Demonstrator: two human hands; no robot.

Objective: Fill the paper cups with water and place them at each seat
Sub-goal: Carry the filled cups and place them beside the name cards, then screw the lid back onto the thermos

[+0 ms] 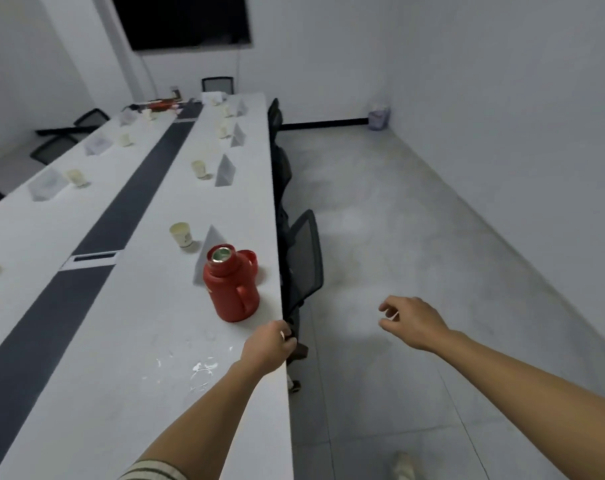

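Hands, lower frame
We see left hand (269,344) curled at table (103,393) edge, grip undeterminable; right hand (413,325) loosely open, empty.

You are looking at a red thermos (232,287) standing upright near the right edge of the surface (121,341), its mouth lying open with a metal rim showing and its handle facing you. Just beyond it, to the left, a cream paper cup (182,236) is standing upright. A farther cup (199,169) is sitting along the same side, and a left-side cup (76,177) is standing across the dark centre strip.
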